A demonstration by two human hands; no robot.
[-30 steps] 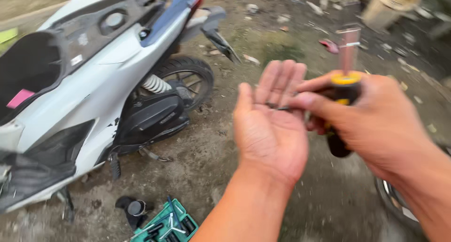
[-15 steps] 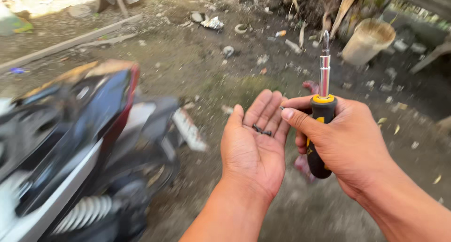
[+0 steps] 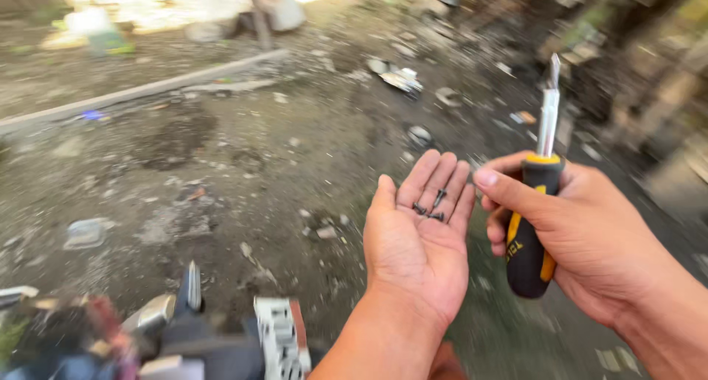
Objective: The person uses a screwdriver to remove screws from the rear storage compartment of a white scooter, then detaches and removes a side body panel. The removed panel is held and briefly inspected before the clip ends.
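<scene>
Three small dark screws (image 3: 431,207) lie on the flat, together-held fingers of the left hand (image 3: 419,240), palm up. Just beside it, the right hand (image 3: 582,240) grips a black-and-yellow screwdriver (image 3: 532,225), fingers wrapped around its handle, shaft upright.

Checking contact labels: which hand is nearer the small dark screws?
Left. The screws lie on the open left hand, at the base of its fingers. The right hand grips a screwdriver just beside, thumb close but apart.
</scene>
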